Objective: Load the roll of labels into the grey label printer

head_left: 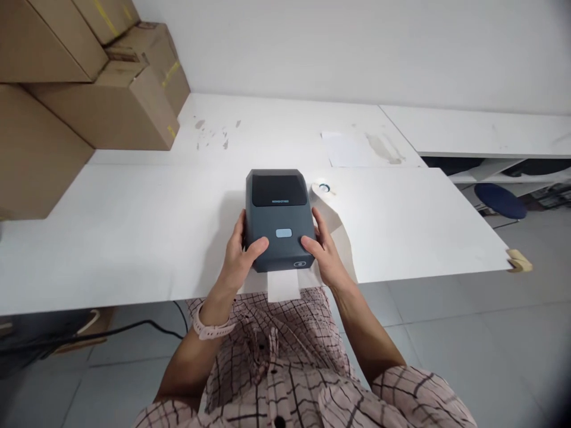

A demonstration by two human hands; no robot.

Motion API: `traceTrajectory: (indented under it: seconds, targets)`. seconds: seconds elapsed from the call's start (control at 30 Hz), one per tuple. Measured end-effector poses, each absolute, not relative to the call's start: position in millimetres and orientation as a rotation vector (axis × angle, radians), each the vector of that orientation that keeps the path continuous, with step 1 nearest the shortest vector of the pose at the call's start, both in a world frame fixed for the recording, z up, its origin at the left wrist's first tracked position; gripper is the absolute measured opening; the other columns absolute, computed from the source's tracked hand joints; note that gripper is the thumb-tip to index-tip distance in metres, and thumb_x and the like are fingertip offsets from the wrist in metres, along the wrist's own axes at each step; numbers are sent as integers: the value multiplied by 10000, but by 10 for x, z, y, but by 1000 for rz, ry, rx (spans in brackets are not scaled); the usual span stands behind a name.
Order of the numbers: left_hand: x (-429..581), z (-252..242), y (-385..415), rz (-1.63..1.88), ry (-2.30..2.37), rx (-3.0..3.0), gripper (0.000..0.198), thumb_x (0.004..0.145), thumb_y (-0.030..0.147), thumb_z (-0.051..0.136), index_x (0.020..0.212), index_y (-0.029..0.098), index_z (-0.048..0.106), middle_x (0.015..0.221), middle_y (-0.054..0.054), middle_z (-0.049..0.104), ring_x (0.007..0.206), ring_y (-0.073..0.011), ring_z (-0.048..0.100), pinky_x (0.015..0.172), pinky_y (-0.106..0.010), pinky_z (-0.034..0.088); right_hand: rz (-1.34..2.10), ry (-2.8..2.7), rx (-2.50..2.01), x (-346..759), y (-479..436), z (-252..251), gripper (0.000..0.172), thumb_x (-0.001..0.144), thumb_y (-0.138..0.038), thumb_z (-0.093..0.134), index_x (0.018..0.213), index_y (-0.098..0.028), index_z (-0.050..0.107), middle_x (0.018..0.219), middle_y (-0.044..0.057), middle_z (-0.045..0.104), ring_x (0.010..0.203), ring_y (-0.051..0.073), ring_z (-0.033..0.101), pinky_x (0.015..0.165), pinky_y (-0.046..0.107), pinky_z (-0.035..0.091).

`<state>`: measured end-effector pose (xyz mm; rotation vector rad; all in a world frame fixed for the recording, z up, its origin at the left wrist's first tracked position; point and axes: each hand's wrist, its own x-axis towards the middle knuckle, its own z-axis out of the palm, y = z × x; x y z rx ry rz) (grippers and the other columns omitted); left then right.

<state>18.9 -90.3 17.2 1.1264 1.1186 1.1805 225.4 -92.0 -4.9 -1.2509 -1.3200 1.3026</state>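
A dark grey label printer (279, 220) with a black window and a pale button is between my hands at the table's front. My left hand (238, 255) grips its left side, thumb on the top face. On the opposite side my right hand (325, 252) holds it the same way, with the thumb near the front corner. A white paper strip (284, 286) sticks out of the printer's front, past the table edge. Beside the printer on the right lies a label roll (323, 188) with a green core, its pale backing strip (342, 244) trailing toward the table edge.
Cardboard boxes (129, 110) are stacked at the back left of the white table (147, 238). A white sheet (345, 150) lies toward the back. At the right corner there is a tan corner guard (518, 260), with a blue stool (500, 200) beyond. A black cable (147, 323) hangs below left.
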Motion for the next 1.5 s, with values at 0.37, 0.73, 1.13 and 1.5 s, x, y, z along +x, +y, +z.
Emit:
traceTrajectory:
  seconds: [0.37,0.73,1.13,1.5]
  targets:
    - [474,-191,-1877,1122,1336,937,548,926,669,516,590,237,547,541,4,456,485,-140,398,515,-309,369,1294,-1311,-1209,2207,-905,-90,983,924,-685,563,1678,-285,74,1702,148,348,1504,337,463,1185,563,477]
    - [507,-111,-1779,951,1297,933,509,821,665,694,666,188,607,510,38,478,452,-88,382,449,-236,278,585,-1526,-1173,2137,-1004,75,606,1011,-378,605,1573,-350,380,1557,80,560,1490,297,470,1191,578,440]
    - [294,-190,-1588,1515,1523,1437,645,968,404,660,1565,285,445,1609,-112,471,1506,-289,425,1222,-434,381,-225,-2097,-1017,1880,-1082,407,463,1023,-282,585,1454,-183,451,1098,79,784,1094,242,724,1174,452,418]
    - [235,-30,-1396,1507,1334,1514,705,1008,458,587,1647,306,333,1663,-117,434,1527,-314,430,1216,-437,437,733,-1602,-1155,2216,-1279,83,716,1056,-554,457,1672,-382,134,1761,39,228,1611,316,271,1262,598,378]
